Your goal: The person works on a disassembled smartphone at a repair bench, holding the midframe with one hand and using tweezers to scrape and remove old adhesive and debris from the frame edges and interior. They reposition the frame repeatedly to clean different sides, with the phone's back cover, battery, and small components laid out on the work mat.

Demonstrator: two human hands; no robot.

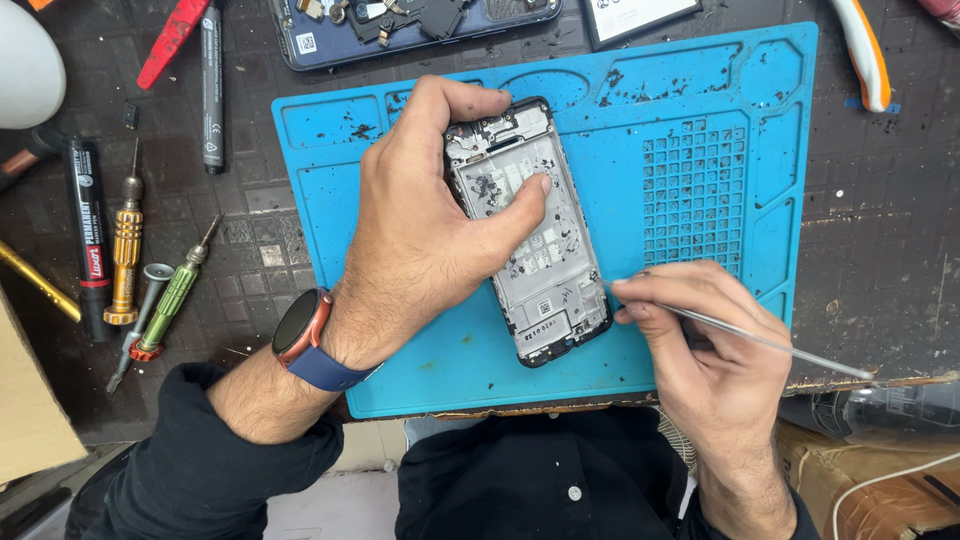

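Phone frame (530,235) lies opened on the blue mat (680,170) on your table. Your left hand (430,215) presses down on it, thumb on the inner plate. Your right hand (700,340) pinches a thin metal pick (740,335), tip touching the frame's right edge.

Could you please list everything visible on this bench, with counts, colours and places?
phone frame: one, black and silver, opened, on the mat
repair mat: one, blue, centre
metal pick: one, silver, tip at the frame's right edge
screwdrivers: two, gold and green, left
marker: one, black and red, far left
second phone: one, dark blue, opened, top
left hand: one, smartwatch on its wrist, fingers pressing the frame
right hand: one, holding the pick
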